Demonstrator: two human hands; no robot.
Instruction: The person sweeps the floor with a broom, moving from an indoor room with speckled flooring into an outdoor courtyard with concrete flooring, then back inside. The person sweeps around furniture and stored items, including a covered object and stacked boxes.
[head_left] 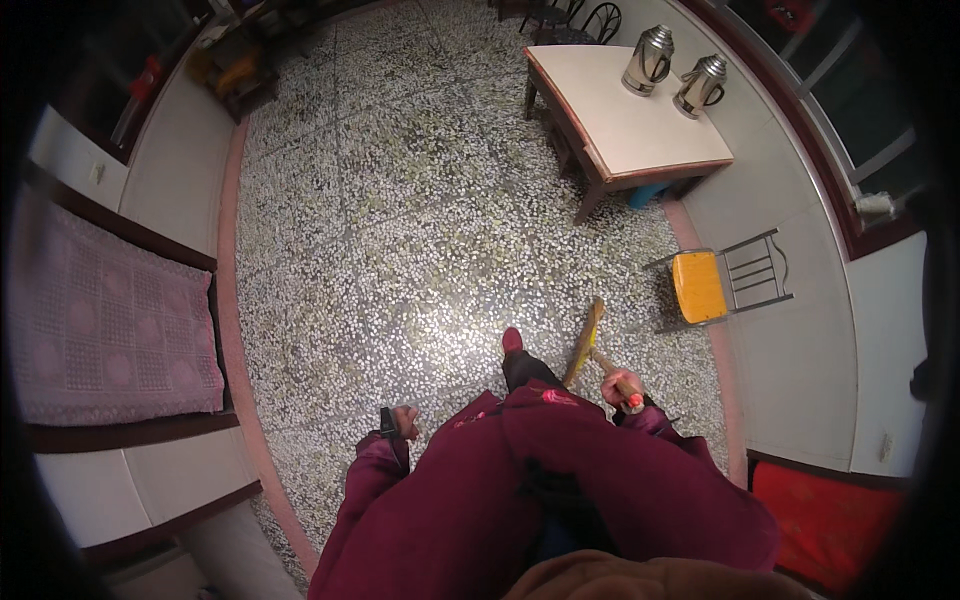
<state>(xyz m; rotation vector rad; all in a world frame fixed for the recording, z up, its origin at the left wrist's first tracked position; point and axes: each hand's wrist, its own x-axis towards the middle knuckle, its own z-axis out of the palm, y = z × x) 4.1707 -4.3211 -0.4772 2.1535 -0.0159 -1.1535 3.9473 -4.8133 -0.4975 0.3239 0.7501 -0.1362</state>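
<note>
My right hand (622, 387) is closed around the handle of a broom (583, 345). The handle's red-tipped end (635, 400) sticks out of my grip toward me. Beyond the hand, the broom's long yellowish-brown head lies low over the speckled floor, just right of my red shoe (512, 340). At my left side hangs my left hand (406, 421), loosely bent and apart from any object, with a black strap at its wrist. Its fingers show only small, and nothing is visible in them. Maroon sleeves cover both arms.
A chair with a yellow seat (698, 285) stands against the right wall. Farther off is a pale-topped table (620, 120) bearing two metal thermos flasks (650, 62). On the left, a pink lace curtain (120, 320) covers an opening. Red cloth (830, 520) lies at the lower right.
</note>
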